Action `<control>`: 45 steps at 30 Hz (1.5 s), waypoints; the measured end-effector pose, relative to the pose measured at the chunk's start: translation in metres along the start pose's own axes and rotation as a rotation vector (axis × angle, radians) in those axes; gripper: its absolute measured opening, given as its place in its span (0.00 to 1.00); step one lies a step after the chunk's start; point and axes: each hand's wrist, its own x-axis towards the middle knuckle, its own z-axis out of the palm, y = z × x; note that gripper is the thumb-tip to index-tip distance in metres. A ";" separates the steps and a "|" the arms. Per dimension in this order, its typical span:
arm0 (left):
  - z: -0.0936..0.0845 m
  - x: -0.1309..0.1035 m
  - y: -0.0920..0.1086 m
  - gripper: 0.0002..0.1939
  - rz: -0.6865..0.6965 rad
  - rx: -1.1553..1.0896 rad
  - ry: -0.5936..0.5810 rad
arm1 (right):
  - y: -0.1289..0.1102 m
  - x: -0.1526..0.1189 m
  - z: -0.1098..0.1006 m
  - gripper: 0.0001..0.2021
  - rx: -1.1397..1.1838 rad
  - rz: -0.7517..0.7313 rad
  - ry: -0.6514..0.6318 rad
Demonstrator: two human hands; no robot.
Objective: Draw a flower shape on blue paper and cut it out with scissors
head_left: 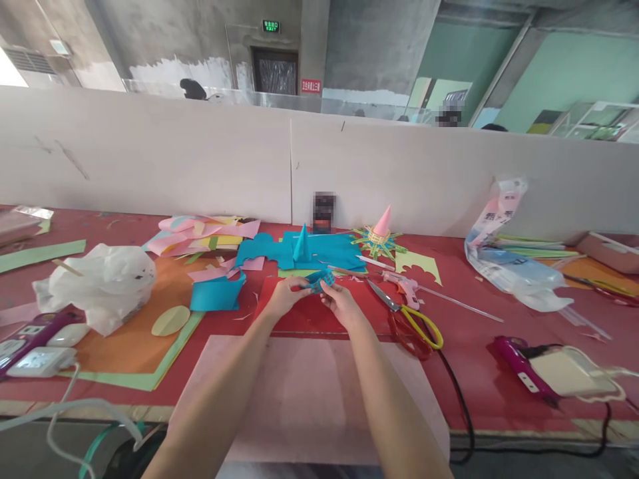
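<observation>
My left hand [288,295] and my right hand [339,301] hold a small blue latticed paper piece [321,281] between them, over a red sheet [279,313]. Fingers of both hands pinch its edges. Just behind it a blue paper cone [302,245] stands upright on blue paper sheets [339,250]. To the right, a pink cone [383,223] sits on a woven base with green strips. Yellow-handled scissors [419,326] and a pink glue gun [403,287] lie right of my right hand. A curled blue paper strip [218,293] is left of my left hand.
A white plastic bag [107,283] and orange sheets [130,339] lie left. Purple power strips [522,369] with cables sit at both sides. A clear plastic package [519,266] stands right. A white partition [200,159] rises behind the red table [464,372].
</observation>
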 end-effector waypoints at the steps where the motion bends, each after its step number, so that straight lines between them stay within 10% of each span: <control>1: -0.002 0.001 0.001 0.07 0.013 0.020 -0.005 | -0.001 0.000 -0.002 0.15 0.004 0.005 -0.014; 12: -0.009 -0.002 0.010 0.10 0.176 0.046 0.024 | -0.019 -0.004 -0.018 0.18 -0.104 -0.059 -0.199; 17: -0.012 0.000 0.010 0.18 0.034 -0.173 0.117 | -0.014 -0.006 -0.016 0.19 -0.305 -0.084 -0.266; 25: -0.008 -0.004 0.008 0.20 -0.114 0.029 -0.238 | -0.015 -0.011 -0.009 0.17 -0.455 -0.098 -0.376; 35: -0.018 0.001 0.004 0.22 -0.244 0.005 -0.142 | -0.017 -0.019 -0.011 0.17 -0.567 0.038 -0.597; 39: -0.016 0.000 0.010 0.26 -0.077 -0.036 -0.134 | -0.014 -0.011 -0.011 0.18 -0.433 -0.076 -0.387; 45: 0.002 -0.008 0.013 0.13 0.163 0.269 0.285 | -0.004 0.010 -0.011 0.18 -0.273 -0.274 0.116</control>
